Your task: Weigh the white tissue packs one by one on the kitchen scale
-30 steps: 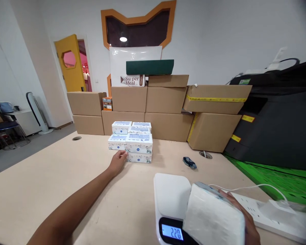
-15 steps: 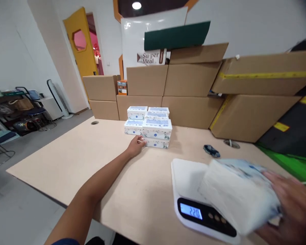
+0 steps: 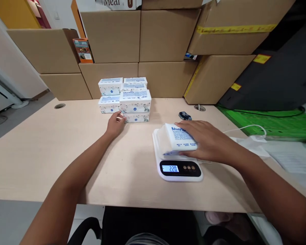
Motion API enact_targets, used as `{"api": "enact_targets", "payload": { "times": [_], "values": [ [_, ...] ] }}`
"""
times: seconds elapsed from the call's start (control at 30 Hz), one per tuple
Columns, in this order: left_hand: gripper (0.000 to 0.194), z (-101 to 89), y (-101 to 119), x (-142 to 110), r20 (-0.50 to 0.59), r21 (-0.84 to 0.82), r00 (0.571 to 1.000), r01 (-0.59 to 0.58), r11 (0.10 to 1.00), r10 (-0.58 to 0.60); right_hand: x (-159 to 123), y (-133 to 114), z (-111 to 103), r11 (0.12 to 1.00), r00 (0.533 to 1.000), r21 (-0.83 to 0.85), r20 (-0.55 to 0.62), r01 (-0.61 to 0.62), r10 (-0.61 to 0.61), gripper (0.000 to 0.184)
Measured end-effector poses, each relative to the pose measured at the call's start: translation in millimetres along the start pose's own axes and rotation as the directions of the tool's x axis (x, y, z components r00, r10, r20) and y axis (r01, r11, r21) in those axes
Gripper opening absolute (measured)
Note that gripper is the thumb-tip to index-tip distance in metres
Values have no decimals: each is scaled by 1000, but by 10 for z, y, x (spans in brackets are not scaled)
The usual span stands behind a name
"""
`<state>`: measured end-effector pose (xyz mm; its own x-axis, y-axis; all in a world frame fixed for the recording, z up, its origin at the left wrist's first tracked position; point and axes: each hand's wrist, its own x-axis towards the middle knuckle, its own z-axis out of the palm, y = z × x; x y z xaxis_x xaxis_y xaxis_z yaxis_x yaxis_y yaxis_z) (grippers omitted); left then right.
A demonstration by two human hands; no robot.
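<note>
My right hand (image 3: 202,139) is wrapped round a white soft pack of tissues (image 3: 181,137) with blue print, held tilted at the plate of a white digital scale (image 3: 162,170). Whether the pack's weight rests on the plate I cannot tell. Lit digits on the scale's display (image 3: 170,168) look like 220. Farther back stand several similar tissue packs (image 3: 135,102), stacked two high in places. At the front left corner of this stack, my left hand (image 3: 116,124) touches the lower pack (image 3: 137,118) with its fingers slightly apart, not closed round it.
Cardboard boxes (image 3: 109,37) form a wall along the table's (image 3: 53,153) back edge. A small orange box (image 3: 83,51) sits among them. A dark crumpled item (image 3: 185,115) lies behind the scale. To the right are a white cable (image 3: 255,126) and a green slatted surface (image 3: 265,122).
My right hand has brought the tissue pack left, over the scale plate. My left hand stays at the stack's corner. The view has tilted down, and the scale still shows similar digits.
</note>
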<state>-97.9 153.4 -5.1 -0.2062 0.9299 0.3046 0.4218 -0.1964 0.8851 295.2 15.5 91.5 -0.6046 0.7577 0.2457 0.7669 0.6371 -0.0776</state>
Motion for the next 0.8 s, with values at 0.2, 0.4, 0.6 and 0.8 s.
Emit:
{"api": "enact_targets", "payload": {
  "times": [0.2, 0.4, 0.6, 0.8],
  "values": [
    [45, 35, -46, -1, -2, 17, 1000, -1, 1000, 1, 139, 35, 91, 986, 977, 87, 172, -143, 126, 99],
    [50, 39, -63, -12, 23, -3, 1000, 10, 1000, -10, 201, 32, 83, 982, 969, 94, 206, -162, 140, 101],
    [46, 38, -60, -33, 27, -14, 1000, -1, 1000, 2, 263, 91, 93, 987, 979, 115, 184, -109, 86, 95],
    [48, 14, 24, -82, 41, -9, 999, 23, 1000, -23, 251, 111, 128, 990, 982, 107, 173, -92, 73, 95]
  ]
}}
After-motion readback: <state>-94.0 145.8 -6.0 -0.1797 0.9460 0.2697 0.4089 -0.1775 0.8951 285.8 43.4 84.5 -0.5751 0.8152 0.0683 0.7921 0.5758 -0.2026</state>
